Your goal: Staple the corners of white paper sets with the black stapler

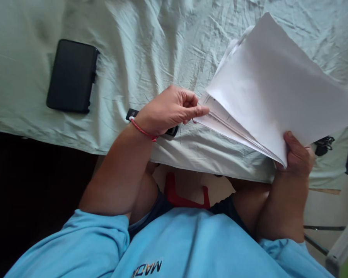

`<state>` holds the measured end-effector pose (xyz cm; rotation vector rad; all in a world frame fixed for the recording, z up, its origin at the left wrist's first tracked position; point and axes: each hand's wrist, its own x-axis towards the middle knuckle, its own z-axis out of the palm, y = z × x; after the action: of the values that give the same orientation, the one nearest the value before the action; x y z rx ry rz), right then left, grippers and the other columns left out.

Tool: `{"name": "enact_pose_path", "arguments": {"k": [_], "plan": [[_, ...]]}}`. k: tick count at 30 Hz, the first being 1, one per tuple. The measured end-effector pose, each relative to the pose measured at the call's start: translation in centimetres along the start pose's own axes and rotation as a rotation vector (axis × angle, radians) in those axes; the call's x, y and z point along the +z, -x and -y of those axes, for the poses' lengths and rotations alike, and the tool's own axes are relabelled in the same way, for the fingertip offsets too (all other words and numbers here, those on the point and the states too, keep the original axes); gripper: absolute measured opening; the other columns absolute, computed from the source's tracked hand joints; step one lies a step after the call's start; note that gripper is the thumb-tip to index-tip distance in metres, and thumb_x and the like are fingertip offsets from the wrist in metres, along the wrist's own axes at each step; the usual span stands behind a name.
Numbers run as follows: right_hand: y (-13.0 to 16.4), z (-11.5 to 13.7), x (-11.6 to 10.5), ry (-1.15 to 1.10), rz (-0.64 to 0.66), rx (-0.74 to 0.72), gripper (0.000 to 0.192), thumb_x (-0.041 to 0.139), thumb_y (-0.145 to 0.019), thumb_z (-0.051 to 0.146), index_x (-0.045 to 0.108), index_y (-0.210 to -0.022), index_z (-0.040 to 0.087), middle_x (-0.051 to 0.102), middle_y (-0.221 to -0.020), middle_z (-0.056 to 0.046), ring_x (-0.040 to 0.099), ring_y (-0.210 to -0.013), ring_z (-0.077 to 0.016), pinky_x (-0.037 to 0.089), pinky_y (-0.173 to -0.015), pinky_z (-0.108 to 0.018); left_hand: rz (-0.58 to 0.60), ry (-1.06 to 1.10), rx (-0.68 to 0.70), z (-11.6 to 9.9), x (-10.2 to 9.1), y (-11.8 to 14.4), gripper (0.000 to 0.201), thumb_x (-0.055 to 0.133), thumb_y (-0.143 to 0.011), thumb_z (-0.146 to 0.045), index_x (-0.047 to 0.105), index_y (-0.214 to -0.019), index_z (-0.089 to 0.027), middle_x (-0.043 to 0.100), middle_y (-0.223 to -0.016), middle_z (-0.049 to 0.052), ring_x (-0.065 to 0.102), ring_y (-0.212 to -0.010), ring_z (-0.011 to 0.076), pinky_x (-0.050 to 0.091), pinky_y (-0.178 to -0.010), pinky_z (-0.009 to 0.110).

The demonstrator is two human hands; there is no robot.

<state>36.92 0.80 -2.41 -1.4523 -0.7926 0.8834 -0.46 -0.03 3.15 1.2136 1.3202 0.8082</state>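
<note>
Though fanned — white paper sheaf (266, 92)

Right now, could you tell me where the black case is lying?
In the head view the black case lies flat on the pale sheet, upper left, beyond the left hand.

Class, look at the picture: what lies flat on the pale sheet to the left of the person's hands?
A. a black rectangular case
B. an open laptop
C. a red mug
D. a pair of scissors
A: a black rectangular case lies on the sheet, left of the left hand and the papers.
</note>
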Motion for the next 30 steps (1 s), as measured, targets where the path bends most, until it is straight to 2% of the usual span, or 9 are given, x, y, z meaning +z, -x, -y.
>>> {"name": "enact_pose_path", "arguments": {"k": [2, 5, 9, 13, 20, 25, 30], "plan": [[-0.1, -0.1, -0.2, 0.011, 0.001, -0.002, 0.058, 0.1, -0.056, 0.032, 0.078, -0.105, 0.01, 0.078, -0.11, -0.006, 0.076, -0.105, -0.0179, 0.062, -0.112, -0.031, 0.024, -0.03, -0.01, -0.1, 0.0, 0.0, 0.033, 0.081, -0.089, -0.02, 0.065, -0.06, -0.02, 0.056, -0.059, -0.001, 0.046, -0.055, 0.0117, 0.035, -0.059, 0.03], [-0.1, -0.1, -0.3, 0.022, 0.0, -0.001, 0.059, 0.1, -0.056, 0.034, 0.078, -0.105, 0.012, 0.078, -0.109, -0.004, 0.075, -0.106, -0.0177, 0.062, -0.112, -0.031, 0.046, -0.065, -0.019, -0.3, 0.0, 0.1, 0.037, 0.077, -0.091, -0.02, 0.064, -0.057, -0.019, 0.054, -0.054, -0.001, 0.044, -0.052, 0.0109, 0.033, -0.057, 0.03], [0.0, 0.0, -0.2, 0.035, -0.009, 0.007, 0.056, 0.1, -0.055, 0.035, 0.078, -0.102, 0.012, 0.078, -0.109, -0.004, 0.075, -0.107, -0.018, 0.062, -0.11, -0.031, 0.058, -0.044, -0.022, -0.4, 0.0, 0.1, 0.048, 0.071, -0.098, -0.031, 0.058, -0.054, -0.02, 0.051, -0.051, 0.0, 0.041, -0.049, 0.0108, 0.031, -0.053, 0.029], [-0.1, 0.0, -0.2, 0.038, -0.015, 0.008, 0.055, 0.099, -0.054, 0.035, 0.077, -0.099, 0.013, 0.077, -0.111, -0.004, 0.075, -0.105, -0.0173, 0.062, -0.111, -0.032, -0.03, 0.031, 0.024, -0.1, 0.1, -0.1, 0.054, 0.072, -0.1, -0.048, 0.056, -0.055, -0.022, 0.053, -0.055, 0.001, 0.046, -0.055, 0.0134, 0.037, -0.056, 0.029], [-0.3, -0.2, -0.4, 0.043, -0.045, -0.011, 0.06, 0.1, -0.051, 0.036, 0.077, -0.101, 0.012, 0.077, -0.108, -0.006, 0.075, -0.109, -0.0201, 0.063, -0.109, -0.032, -0.109, 0.099, 0.026, 0.9, 0.4, -0.3, 0.024, 0.074, -0.091, -0.018, 0.067, -0.068, -0.022, 0.059, -0.065, 0.0, 0.05, -0.059, 0.0135, 0.041, -0.062, 0.03], [-0.2, 0.0, -0.3, 0.048, -0.068, -0.028, 0.058, 0.1, -0.049, 0.038, 0.077, -0.098, 0.015, 0.077, -0.108, -0.003, 0.074, -0.107, -0.0194, 0.062, -0.113, -0.036, -0.085, 0.058, 0.03, 0.7, 0.2, -0.2, 0.028, 0.069, -0.096, -0.021, 0.066, -0.068, -0.022, 0.057, -0.061, 0.0, 0.05, -0.058, 0.0142, 0.044, -0.061, 0.029], [0.1, 0.1, -0.2, 0.043, -0.056, -0.037, 0.058, 0.1, -0.049, 0.039, 0.076, -0.095, 0.015, 0.076, -0.105, -0.004, 0.074, -0.107, -0.0182, 0.061, -0.112, -0.032, -0.082, 0.054, 0.019, 0.6, 0.2, -0.1, 0.035, 0.069, -0.1, -0.022, 0.062, -0.065, -0.02, 0.056, -0.061, 0.0, 0.05, -0.058, 0.0133, 0.044, -0.064, 0.029]]}}
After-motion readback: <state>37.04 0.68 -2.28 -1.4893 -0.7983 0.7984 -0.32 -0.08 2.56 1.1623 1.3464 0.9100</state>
